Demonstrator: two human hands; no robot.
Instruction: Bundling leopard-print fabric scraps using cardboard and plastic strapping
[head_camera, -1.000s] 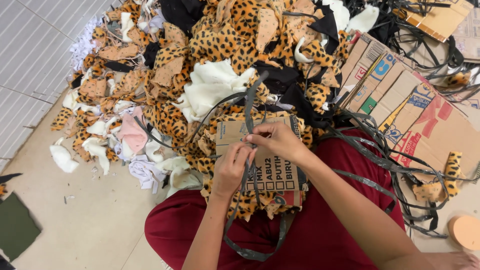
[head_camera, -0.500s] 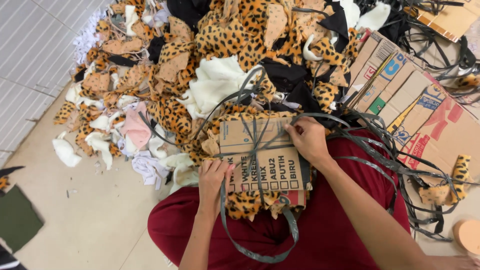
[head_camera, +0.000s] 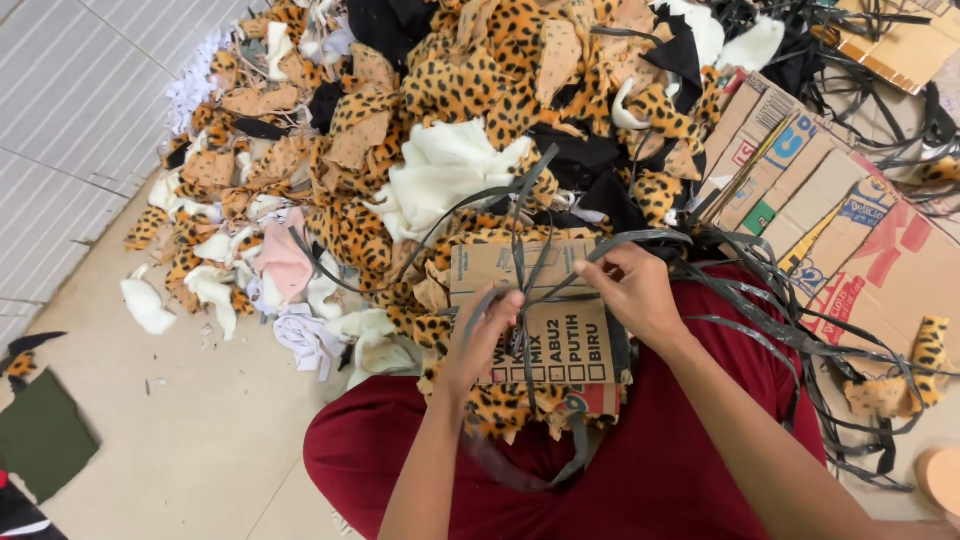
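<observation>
Cardboard-topped bundle of leopard-print fabric (head_camera: 540, 330) on your lap: left hand (head_camera: 483, 335) and right hand (head_camera: 632, 290) both pinch grey plastic strapping (head_camera: 530, 250), mid-knot; next, cinch tight.

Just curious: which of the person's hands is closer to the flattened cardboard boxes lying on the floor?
Right. The right hand is at the bundle's edge beside the flattened boxes; the left hand is farther away, over the bundle's middle.

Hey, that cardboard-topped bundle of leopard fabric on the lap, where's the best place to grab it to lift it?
Probably at the dark strap where its bands cross over the cardboard piece, coming from above. The strap wraps the bundle, so it should carry the whole stack, while the fabric edges hang loose. The left hand and right hand already pinch strap ends near that crossing.
</observation>
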